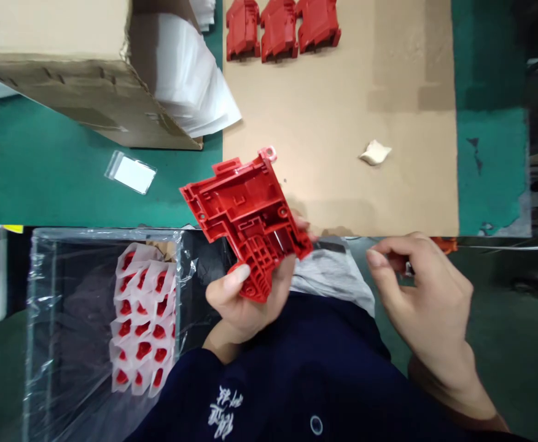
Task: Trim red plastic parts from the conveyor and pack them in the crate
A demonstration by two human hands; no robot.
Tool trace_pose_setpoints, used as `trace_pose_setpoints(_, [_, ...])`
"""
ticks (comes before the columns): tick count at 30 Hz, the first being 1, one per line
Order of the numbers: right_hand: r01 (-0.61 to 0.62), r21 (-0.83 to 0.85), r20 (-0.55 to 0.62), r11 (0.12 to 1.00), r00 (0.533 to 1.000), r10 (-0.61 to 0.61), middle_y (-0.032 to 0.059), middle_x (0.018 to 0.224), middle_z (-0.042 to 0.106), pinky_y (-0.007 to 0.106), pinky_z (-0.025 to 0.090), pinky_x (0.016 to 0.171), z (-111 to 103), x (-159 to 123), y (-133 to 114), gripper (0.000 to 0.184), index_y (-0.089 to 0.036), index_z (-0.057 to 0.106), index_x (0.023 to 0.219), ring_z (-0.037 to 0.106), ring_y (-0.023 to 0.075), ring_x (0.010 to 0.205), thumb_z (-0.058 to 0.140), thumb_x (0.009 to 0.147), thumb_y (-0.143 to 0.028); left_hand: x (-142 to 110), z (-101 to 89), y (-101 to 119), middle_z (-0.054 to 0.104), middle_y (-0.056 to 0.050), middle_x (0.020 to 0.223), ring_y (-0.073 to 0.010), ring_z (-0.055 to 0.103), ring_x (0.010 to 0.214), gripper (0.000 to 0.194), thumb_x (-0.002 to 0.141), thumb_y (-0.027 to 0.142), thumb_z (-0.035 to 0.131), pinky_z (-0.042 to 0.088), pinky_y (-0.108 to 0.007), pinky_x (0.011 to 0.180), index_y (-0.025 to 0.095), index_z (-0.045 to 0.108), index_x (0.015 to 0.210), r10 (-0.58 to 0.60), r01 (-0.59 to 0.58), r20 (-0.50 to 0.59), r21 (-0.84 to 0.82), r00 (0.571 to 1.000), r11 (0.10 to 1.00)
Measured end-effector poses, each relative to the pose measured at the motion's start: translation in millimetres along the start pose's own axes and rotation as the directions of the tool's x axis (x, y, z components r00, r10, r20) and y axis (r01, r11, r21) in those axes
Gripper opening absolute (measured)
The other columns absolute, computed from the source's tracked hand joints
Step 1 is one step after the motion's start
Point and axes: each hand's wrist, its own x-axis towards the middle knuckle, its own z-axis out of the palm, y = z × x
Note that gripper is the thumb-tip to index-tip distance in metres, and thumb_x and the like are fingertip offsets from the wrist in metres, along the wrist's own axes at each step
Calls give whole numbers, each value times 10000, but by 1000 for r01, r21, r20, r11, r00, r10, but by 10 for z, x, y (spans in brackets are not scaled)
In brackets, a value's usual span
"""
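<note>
Red plastic part (pixel 245 227) is gripped firmly in your left hand (pixel 245 301) at the near edge of the cardboard sheet (pixel 343 153), your right hand (pixel 421 294) is half open, holding something or not I cannot tell, and three other red parts (pixel 282 27) remain at the sheet's far end.

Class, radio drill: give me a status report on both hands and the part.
Left hand gripping red moulded plastic housing. Right hand beside it, fingers curled, grip unclear. Clear plastic bin of paper-wrapped red parts alongside.

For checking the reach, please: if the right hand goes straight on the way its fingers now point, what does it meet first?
The right hand would likely meet the red plastic part held in the left hand, at its near corner, though depth is unclear here.
</note>
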Motion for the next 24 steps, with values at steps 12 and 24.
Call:
trace_pose_setpoints(12, [48, -478, -118, 877, 986, -119, 46, 769, 704, 290, 402, 572, -935, 781, 724, 313, -229, 643, 856, 631, 189, 644, 417, 988, -401, 986, -625, -445, 565, -200, 1316, -359, 525, 1185, 684, 835, 414, 612, 392, -528, 1032, 138, 419, 1431, 160, -372, 366, 928, 917, 6])
trace_pose_setpoints(24, [-579, -560, -478, 593, 810, 340, 254, 1134, 668, 368, 422, 730, -2236, 2786, 1223, 525, -140, 507, 1364, 650, 332, 972, 573, 912, -399, 1113, -934, -617, 651, -146, 1168, -324, 602, 1144, 460, 893, 510, 445, 509, -532, 974, 195, 584, 1199, 504, -438, 221, 821, 835, 367])
